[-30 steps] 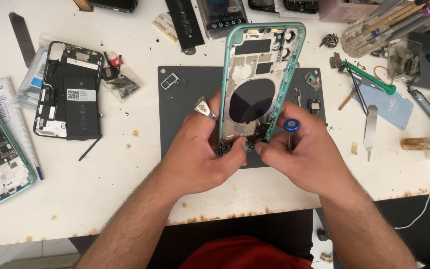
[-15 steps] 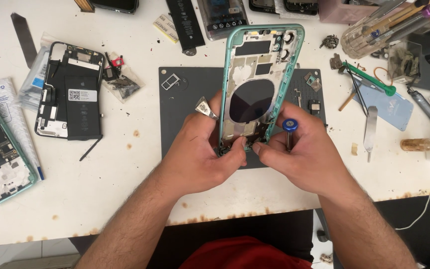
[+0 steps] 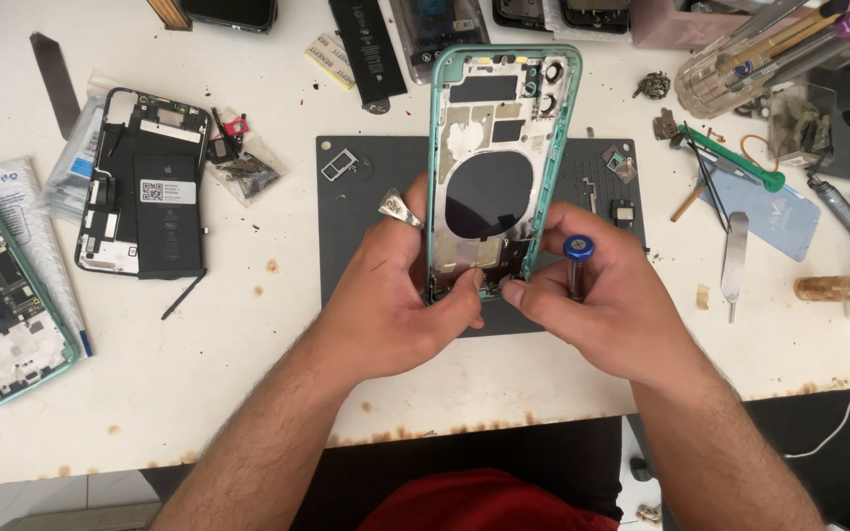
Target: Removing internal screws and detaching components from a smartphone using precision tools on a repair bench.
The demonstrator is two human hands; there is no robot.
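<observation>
Little has moved vs earlier frames: both hands stay put.

Head view: frame (image 3: 499, 167) held upright over mat (image 3: 366, 236), centre. Left hand (image 3: 395, 295) closed on its bottom edge; right hand (image 3: 602, 305) pinches there too, driver (image 3: 576, 258) tucked in. Spare phone (image 3: 145, 187) at 9 o'clock.

A white table (image 3: 248, 393) fills most of the view and is evenly lit, without hard shadows. Its surface is speckled with small brown stains, and rust-coloured marks are strung along the near edge toward 6 o'clock. A strip of pale floor (image 3: 41, 506) is seen at 7 o'clock.
</observation>
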